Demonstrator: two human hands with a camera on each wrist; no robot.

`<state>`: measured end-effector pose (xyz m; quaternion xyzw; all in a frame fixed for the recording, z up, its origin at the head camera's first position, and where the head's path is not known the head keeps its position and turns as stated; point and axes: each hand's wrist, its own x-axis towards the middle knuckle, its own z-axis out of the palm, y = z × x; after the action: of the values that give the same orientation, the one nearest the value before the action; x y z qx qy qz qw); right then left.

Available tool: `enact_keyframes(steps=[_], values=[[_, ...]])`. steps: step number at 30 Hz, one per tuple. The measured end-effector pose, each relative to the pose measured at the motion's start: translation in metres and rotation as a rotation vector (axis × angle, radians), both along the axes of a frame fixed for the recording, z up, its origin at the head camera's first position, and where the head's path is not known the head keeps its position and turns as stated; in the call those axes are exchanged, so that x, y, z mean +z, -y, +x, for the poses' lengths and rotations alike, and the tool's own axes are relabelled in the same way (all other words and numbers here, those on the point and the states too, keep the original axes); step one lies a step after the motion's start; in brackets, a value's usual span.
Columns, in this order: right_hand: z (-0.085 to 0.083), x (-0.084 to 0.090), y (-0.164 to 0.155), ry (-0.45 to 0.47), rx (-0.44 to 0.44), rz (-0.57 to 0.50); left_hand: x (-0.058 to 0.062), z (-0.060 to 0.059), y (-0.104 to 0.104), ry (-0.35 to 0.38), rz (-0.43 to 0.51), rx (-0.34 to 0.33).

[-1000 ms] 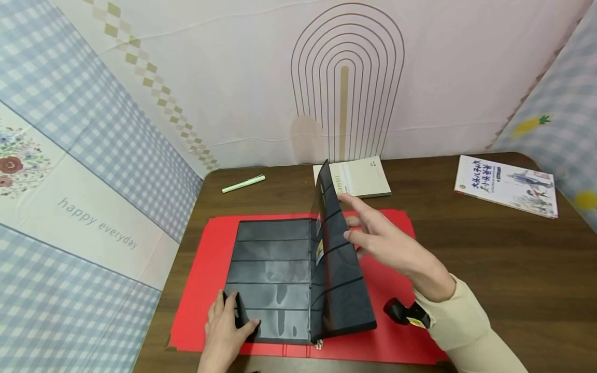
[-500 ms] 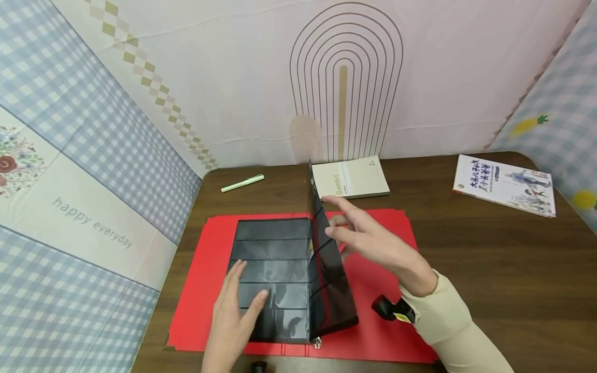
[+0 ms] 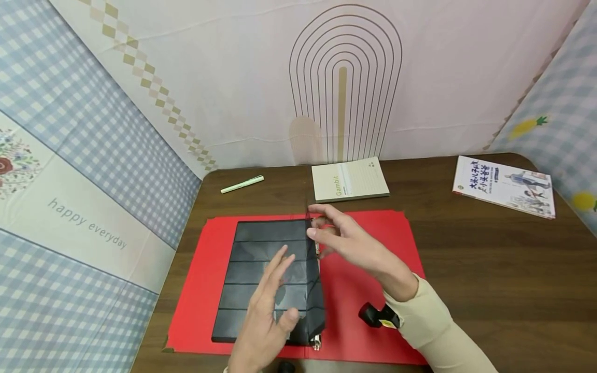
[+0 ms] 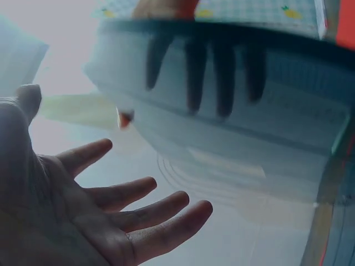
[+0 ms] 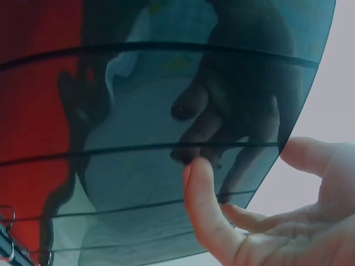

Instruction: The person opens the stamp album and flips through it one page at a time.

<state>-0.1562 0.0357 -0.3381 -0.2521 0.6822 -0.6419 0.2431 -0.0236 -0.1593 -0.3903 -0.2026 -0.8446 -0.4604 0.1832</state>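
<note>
A red binder lies open on the brown table. Dark see-through pocket sheets lie flat on its left half. One more dark sheet stands almost upright over the ring spine, seen edge-on. My right hand has straight fingers against that sheet's upper part; in the right wrist view one fingertip touches the sheet. My left hand hovers open above the flat sheets, palm toward the standing sheet, holding nothing.
A pale green pen lies at the back left of the table. A cream notebook sits behind the binder, and a picture book at the back right. Patterned cloth walls close in the left, back and right.
The sheet has swung from leaning right to nearly upright over the spine, pushed by my right hand moving left. My left hand has left the sheets' lower corner, opened and risen.
</note>
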Motion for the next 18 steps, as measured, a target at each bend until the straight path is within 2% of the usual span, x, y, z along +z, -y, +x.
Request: enact_keyframes(steps=[5, 10, 18], values=[[0.004, 0.000, 0.007, -0.014, -0.026, 0.004, 0.005, 0.001, -0.007, -0.081, 0.027, -0.065], [0.006, 0.000, 0.013, -0.025, -0.024, -0.011, 0.005, 0.002, -0.011, -0.098, 0.061, -0.102], [0.005, -0.002, 0.018, -0.066, 0.052, -0.003, 0.001, 0.005, -0.011, -0.163, 0.090, -0.101]])
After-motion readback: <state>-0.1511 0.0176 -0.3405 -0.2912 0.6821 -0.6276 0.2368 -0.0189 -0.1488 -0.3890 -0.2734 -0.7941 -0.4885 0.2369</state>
